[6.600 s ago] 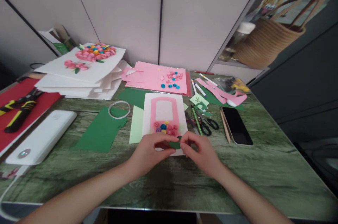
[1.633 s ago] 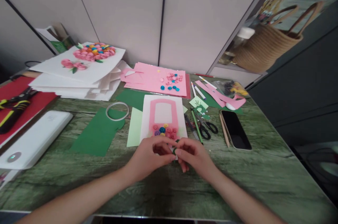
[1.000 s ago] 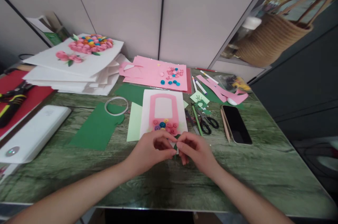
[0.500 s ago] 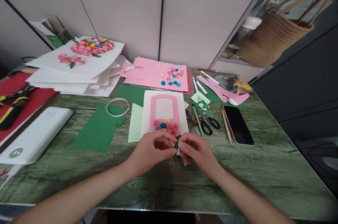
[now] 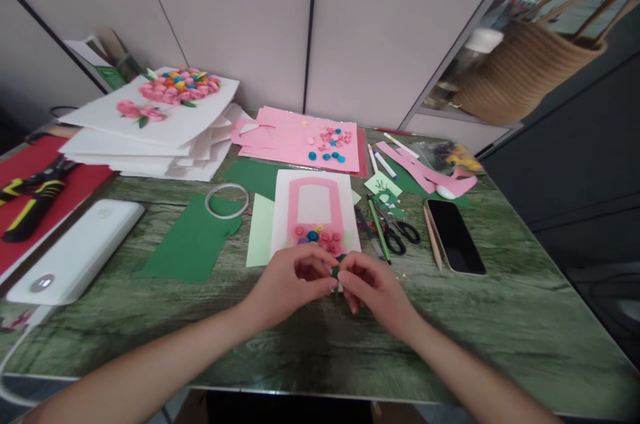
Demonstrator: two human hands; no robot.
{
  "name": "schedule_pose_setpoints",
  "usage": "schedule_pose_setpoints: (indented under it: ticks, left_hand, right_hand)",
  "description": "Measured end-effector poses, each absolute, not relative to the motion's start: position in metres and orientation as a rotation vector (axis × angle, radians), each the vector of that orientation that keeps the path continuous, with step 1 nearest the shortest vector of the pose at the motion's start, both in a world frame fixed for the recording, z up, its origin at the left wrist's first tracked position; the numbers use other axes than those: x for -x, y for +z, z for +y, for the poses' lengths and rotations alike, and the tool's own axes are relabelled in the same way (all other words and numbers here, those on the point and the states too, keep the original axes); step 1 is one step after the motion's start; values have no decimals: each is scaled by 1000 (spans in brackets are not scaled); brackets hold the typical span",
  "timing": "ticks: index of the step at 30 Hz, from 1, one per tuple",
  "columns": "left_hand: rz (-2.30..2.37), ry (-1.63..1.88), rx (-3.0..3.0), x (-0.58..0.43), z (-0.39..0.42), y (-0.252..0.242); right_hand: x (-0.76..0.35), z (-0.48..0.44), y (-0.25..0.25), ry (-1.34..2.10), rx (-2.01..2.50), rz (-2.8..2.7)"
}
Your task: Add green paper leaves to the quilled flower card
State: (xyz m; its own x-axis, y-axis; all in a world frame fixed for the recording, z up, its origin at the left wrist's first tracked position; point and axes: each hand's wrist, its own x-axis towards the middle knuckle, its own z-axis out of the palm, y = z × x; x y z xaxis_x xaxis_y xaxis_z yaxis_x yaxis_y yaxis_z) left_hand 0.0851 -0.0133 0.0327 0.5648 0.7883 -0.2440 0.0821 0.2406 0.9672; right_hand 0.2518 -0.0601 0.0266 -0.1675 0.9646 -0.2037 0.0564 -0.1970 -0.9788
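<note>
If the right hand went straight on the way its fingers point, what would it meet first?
Past the small green piece in its pinch, the right hand would likely meet the left hand first; depth there is hard to judge.

No text is showing legibly. The green box is bearing pale marks too small to read; the power bank is carrying faint marks and a round display, neither giving readable characters.
</note>
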Motion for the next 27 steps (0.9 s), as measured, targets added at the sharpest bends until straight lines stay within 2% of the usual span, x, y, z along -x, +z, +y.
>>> schedule_pose_setpoints:
  ticks: [9,27]
  left_hand:
    - [799,539,-1112,-83,-8,30]
    - [900,478,-1147,-84,-7,36]
  right_hand:
    - [-253,-61,21,1435,1356,-1353]
    - [-253,-61,23,1612,1314,-1344]
